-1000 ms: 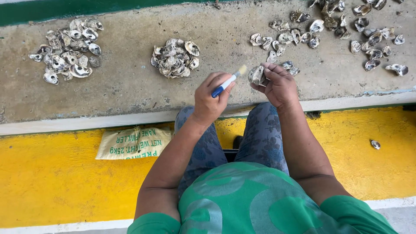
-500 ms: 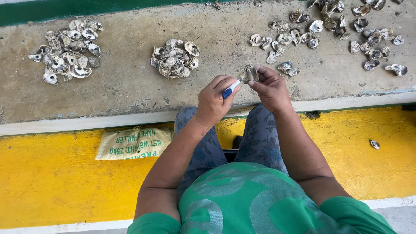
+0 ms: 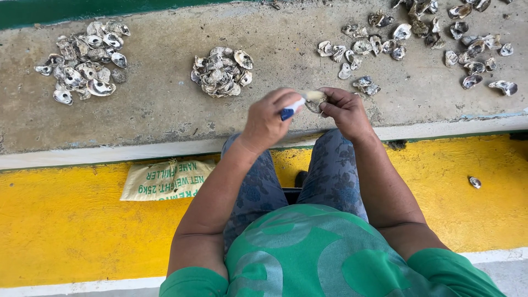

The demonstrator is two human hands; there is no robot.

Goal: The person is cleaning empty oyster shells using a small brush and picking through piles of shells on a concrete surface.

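a: where's the shell?

b: oyster shell (image 3: 315,103) sits upper centre of frame, pinched in the right hand (image 3: 345,111), over the edge of the concrete ledge (image 3: 165,115). fingers curled shut round it, only its left part shows.

a: and the tool?

b: brush (image 3: 297,104) in the left hand (image 3: 268,118), fist closed on the blue handle. long axis runs lower left to upper right, bristle end pointing right and touching the shell. so the shell lies just right of the left fingers, the hands nearly meet.

a: shell's own axis?

b: cannot tell, mostly hidden by the fingers and blurred. right hand already has it; left only reaches it through the brush.

a: surroundings?

b: middle shell pile (image 3: 221,72) just up-left of the hands, left shell pile (image 3: 83,62) upper left of frame, scattered shells (image 3: 418,38) upper right. folded sack (image 3: 167,180) on the yellow floor (image 3: 66,225) lower left, one stray shell (image 3: 474,182) at right.
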